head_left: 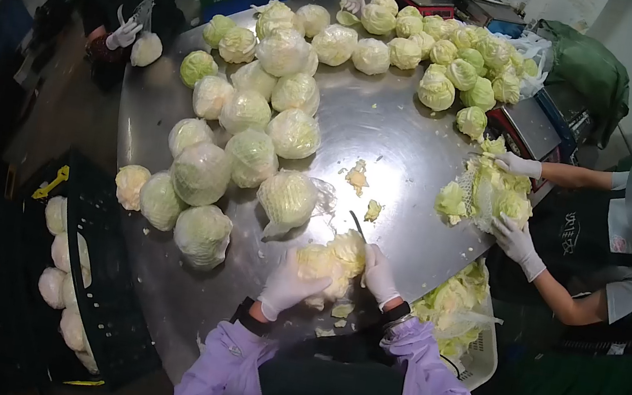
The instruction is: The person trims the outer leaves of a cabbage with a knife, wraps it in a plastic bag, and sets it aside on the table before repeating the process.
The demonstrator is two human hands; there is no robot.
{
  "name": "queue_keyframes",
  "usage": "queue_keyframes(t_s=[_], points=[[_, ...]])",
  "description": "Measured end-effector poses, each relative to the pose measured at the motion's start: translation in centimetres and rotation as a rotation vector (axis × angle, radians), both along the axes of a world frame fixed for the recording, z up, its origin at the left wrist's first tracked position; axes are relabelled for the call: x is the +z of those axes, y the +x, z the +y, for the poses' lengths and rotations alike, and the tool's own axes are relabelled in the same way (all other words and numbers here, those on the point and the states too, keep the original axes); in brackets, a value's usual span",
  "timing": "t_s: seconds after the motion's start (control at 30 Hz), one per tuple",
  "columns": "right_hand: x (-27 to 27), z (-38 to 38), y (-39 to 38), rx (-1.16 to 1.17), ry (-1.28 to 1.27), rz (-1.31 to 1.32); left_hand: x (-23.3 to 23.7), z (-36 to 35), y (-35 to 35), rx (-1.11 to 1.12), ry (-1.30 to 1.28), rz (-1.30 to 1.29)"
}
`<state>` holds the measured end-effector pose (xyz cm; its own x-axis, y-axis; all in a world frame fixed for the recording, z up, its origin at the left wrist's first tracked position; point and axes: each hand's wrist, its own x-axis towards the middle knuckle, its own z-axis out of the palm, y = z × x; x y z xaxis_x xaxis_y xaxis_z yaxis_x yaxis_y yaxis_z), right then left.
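Observation:
My left hand [290, 286], in a white glove, is closed against the side of a pale yellow trimmed cabbage [332, 264] low over the table's near part. My right hand [379, 277], also gloved, is wrapped round a knife whose dark, thin blade [357, 225] points up and away beside the cabbage; the handle is hidden in my fingers. Small leaf scraps [342, 309] lie just below the cabbage. Further off are a leaf piece [372, 211] and a pile of trimmings [356, 177]. A plastic-wrapped cabbage [286, 200] sits left of the blade.
Several wrapped cabbages [201, 173] crowd the metal table's [368, 127] left side, bare ones [462, 74] its far right. A co-worker's gloved hands [518, 244] handle leaves at right. A white basket [482, 358] of leaves and a dark crate [104, 280] flank the table.

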<state>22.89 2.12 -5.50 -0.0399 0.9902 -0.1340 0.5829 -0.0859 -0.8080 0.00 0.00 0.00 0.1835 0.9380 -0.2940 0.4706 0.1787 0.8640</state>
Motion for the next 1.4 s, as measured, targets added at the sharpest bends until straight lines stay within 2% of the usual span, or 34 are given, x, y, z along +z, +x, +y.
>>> queue_keyframes(t_s=[0.07, 0.1, 0.17, 0.2, 0.23, 0.3, 0.33, 0.37, 0.43, 0.5, 0.57, 0.63, 0.77, 0.83, 1.0, 1.07, 1.1, 1.17, 1.2, 1.23, 1.3, 1.33, 1.37, 1.4], points=[[-1.2, -0.1, 1.1, -0.150, -0.397, 0.417, -0.6, -0.6, -1.2, -0.047, 0.159, -0.102], [0.0, -0.5, 3.0, -0.146, -0.379, 0.398, -0.9, -1.5, -0.4, -0.042, 0.177, -0.122], [1.1, -2.6, 3.0, -0.180, -0.496, 0.541, -2.7, -3.3, -2.4, 0.354, -0.046, -0.392], [1.3, -3.4, 3.9, -0.126, -0.502, 0.532, -1.8, -3.1, -2.8, 0.156, -0.099, -0.581], [1.5, -3.5, 4.6, -0.118, -0.509, 0.527, -2.3, -3.5, -2.6, 0.167, -0.100, -0.584], [1.9, -4.1, 4.8, -0.081, -0.261, 0.245, -3.3, -4.6, -1.6, 0.177, 0.130, -0.332], [4.7, -3.9, 4.4, -0.102, -0.203, 0.113, -1.6, -4.9, -0.9, 0.186, 0.172, -0.113], [6.7, -3.6, 3.7, -0.105, -0.200, 0.112, -0.7, -4.7, -0.3, 0.182, 0.174, -0.115], [9.3, -3.7, 1.7, 0.130, 0.111, -0.090, 0.5, -4.3, 0.8, 0.046, 0.256, 0.070], [8.0, -4.1, -0.4, 0.322, 0.284, -0.270, 0.9, -3.8, 1.4, -0.022, 0.234, 0.120], [8.1, -3.9, -1.8, 0.407, 0.271, -0.306, 0.7, -3.6, 1.9, -0.063, 0.211, 0.178], [7.8, -3.3, -2.8, 0.411, 0.135, -0.323, 0.0, -4.1, 2.1, -0.215, 0.363, 0.449], [7.6, -2.5, -2.9, 0.375, 0.141, -0.378, 1.3, -2.8, 2.1, -0.205, 0.325, 0.364], [7.6, -2.3, -2.6, 0.355, 0.183, -0.356, 3.2, -2.3, 2.4, -0.249, 0.086, 0.360], [8.2, -0.3, -0.1, 0.367, 0.319, -0.228, 2.2, -1.9, 2.0, -0.280, 0.232, 0.363], [11.2, 1.2, 1.0, 0.319, -0.369, 0.041, 2.0, -1.7, 1.5, -0.311, 0.257, 0.364], [10.0, 1.1, 1.6, 0.322, -0.369, 0.043, 2.0, -1.6, 1.2, -0.337, 0.254, 0.345], [6.6, 1.2, 2.2, 0.257, -0.081, 0.167, 2.1, -0.9, 0.5, -0.356, 0.256, 0.327], [8.2, 0.9, 2.0, 0.186, -0.331, 0.245, 2.1, -0.6, 0.0, -0.420, 0.283, 0.258], [7.6, 1.0, 2.2, 0.190, -0.334, 0.242, 2.0, -0.4, -0.6, -0.485, 0.310, 0.187], [6.5, 1.2, 2.7, 0.018, -0.427, 0.654, 1.5, -0.3, -2.3, -0.520, 0.332, 0.133], [6.9, 1.5, 3.0, -0.038, -0.395, 0.493, 1.4, -0.4, -2.7, -0.556, 0.356, 0.083], [7.2, 1.0, 2.8, -0.038, -0.394, 0.496, 1.3, -0.7, -2.8, -0.558, 0.356, 0.086], [8.0, 0.2, 1.9, 0.087, -0.152, 0.283, 2.0, -1.1, -2.8, -0.484, 0.367, 0.106]])
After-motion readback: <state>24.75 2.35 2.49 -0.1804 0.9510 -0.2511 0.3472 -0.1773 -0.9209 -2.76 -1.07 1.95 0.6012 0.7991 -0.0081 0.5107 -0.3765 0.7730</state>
